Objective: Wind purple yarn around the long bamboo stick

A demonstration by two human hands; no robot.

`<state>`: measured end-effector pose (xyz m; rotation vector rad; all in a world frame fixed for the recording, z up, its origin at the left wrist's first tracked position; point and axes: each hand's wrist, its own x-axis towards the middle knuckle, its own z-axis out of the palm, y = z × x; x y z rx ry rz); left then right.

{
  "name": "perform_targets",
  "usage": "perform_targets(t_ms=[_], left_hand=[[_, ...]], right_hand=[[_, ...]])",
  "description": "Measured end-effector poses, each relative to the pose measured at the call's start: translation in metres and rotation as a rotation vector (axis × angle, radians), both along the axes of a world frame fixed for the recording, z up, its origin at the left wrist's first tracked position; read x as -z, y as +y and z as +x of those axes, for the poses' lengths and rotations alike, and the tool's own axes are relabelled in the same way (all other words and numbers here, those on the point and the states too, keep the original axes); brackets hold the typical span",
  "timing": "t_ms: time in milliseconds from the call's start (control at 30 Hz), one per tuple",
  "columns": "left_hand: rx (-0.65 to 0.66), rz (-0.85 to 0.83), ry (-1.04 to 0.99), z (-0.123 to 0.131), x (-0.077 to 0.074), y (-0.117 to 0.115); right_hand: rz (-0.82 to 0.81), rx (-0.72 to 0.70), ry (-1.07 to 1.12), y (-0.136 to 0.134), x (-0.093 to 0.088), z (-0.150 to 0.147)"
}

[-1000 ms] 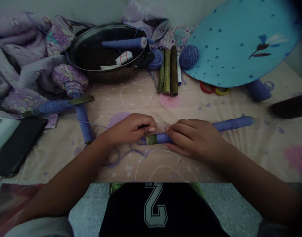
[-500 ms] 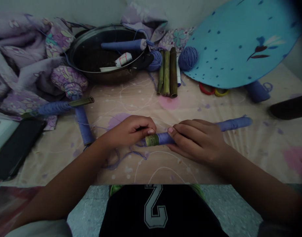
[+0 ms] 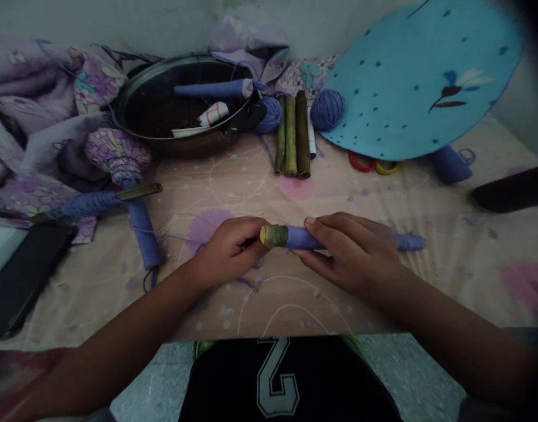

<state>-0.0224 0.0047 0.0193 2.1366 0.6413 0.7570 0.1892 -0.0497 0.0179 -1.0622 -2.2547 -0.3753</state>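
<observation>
Okay, so here's the setup, going left to right. At the far left there's a black phone [image 3: 25, 281] on the edge of a beige patterned bedsheet [image 3: 462, 293], with a crumpled purple floral blanket [image 3: 40, 117] behind it. Next to that are two yarn-wrapped sticks [image 3: 91, 203] and [image 3: 143, 228], plus a bundle of floral cloth [image 3: 117, 149]. Behind them sits a dark metal basin [image 3: 139, 99] with another wrapped piece [image 3: 211, 88] inside.

The left hand [image 3: 229, 252] is curled pretty much closed around the stick, its fingers right up against the bare green end. That yarn-wrapped green stick [image 3: 295, 237] lies sideways across the middle of the sheet, right in front of the person, with its far end poking out to the right. The right hand [image 3: 352, 252] is less tightly closed, with its slightly bent fingers [image 3: 339, 231] draped over the purple wrapping.

Farther back are two purple yarn balls [image 3: 269, 115] and [image 3: 326, 109], with three green stalks [image 3: 290, 138] upright-ish between them, lying side by side. Then come a big blue spotted disc [image 3: 418, 76], red and yellow loops [image 3: 361, 162], and one more wrapped piece [image 3: 449, 165]. At the far right there's a dark object [image 3: 513, 189], but I can't tell what it is.
</observation>
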Motion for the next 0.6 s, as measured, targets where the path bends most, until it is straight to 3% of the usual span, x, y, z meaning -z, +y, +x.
perform_targets(t_ms=[233, 500, 600], left_hand=[[-0.08, 0.183, 0.015, 0.0031, 0.0094, -0.0012], [-0.049, 0.632, 0.329, -0.002, 0.0102, -0.0008], [0.024, 0.81, 0.481, -0.0023, 0.0079, 0.0001]], right_hand=[[-0.052, 0.161, -0.04, -0.0007, -0.0024, -0.0046], [-0.487, 0.241, -0.169, 0.0027, -0.0052, -0.0057], [-0.637, 0.225, -0.247, 0.0044, -0.006, -0.0068]])
